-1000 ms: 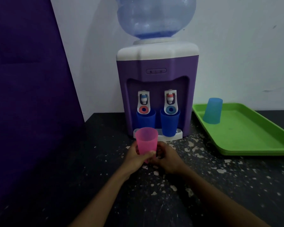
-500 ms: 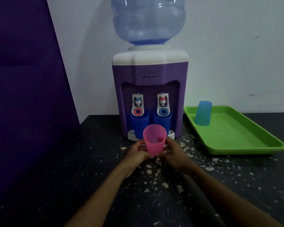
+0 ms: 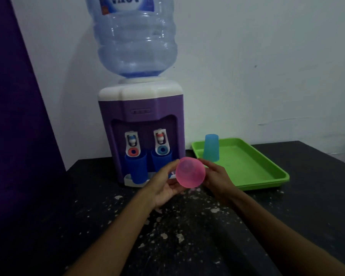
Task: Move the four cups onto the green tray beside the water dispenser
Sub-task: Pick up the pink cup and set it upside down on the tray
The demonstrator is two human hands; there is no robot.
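Observation:
A pink cup is held above the table, tipped so its mouth faces me. My left hand grips its left side and my right hand its right side. Two dark blue cups stand under the taps of the purple water dispenser: one on the left, one on the right, partly hidden by my left hand. A light blue cup stands upside down at the near left corner of the green tray, right of the dispenser.
A large clear water bottle tops the dispenser. The black table is speckled with white chips. A purple panel rises at the left, a white wall behind. The table's right edge drops off past the tray.
Both hands lifted the pink cup off the table, carried it up and rightward, and tipped its mouth toward me. My view has tilted up, showing more of the bottle.

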